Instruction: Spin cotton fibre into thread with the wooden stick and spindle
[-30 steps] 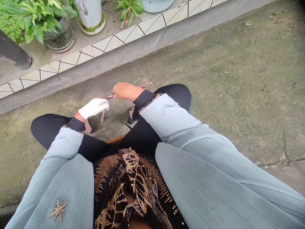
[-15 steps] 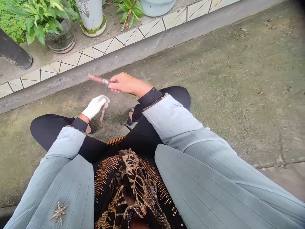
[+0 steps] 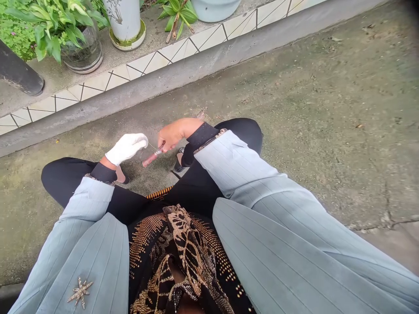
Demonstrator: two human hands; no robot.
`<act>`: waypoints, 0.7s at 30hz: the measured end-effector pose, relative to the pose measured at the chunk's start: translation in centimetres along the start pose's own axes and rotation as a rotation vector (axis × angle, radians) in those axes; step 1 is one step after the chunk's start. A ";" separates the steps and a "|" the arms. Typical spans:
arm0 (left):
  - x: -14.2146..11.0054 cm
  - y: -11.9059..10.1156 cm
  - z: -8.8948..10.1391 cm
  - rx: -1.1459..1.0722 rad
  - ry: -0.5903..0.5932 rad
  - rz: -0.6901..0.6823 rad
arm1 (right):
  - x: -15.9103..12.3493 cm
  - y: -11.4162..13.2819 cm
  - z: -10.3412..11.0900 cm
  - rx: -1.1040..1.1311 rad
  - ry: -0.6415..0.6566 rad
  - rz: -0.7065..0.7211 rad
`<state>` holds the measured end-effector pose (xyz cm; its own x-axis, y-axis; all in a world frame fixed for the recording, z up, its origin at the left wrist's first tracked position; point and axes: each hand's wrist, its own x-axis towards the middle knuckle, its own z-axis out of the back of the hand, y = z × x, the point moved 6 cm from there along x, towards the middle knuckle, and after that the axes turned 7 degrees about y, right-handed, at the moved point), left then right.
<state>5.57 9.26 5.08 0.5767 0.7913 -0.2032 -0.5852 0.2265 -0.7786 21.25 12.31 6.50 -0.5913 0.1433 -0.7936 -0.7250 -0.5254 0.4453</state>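
My left hand (image 3: 126, 148) wears a white glove, its fingers closed together, and hovers over the concrete ground. My bare right hand (image 3: 175, 135) grips a pinkish stick with a metal band (image 3: 152, 158), whose tip points down towards the gloved hand. A very thin thread (image 3: 151, 146) seems to run between the stick and the glove, though it is hard to follow. Between my hands the stick and glove stand close but apart. Whatever the gloved fingers hold, if anything, is hidden.
I sit with black-trousered knees (image 3: 244, 131) and pale striped sleeves (image 3: 235, 168) in view. A sandal (image 3: 179, 161) shows below my right hand. Ahead run a grey kerb (image 3: 163, 83), a tiled strip (image 3: 157, 63) and potted plants (image 3: 77, 46).
My right hand has dropped from up and left, bringing the stick down beside the glove with its tip now pointing down-left. The short brown stick below the glove no longer shows.
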 end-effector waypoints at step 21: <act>0.2 -1.5 -0.6 0.142 -0.080 -0.034 | -2.6 -4.4 4.9 0.687 -1.015 0.055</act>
<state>6.91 8.79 5.83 0.5538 0.8232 -0.1254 -0.6438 0.3278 -0.6914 24.24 18.38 8.66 -0.4114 0.8844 -0.2205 -0.5443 -0.0444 0.8377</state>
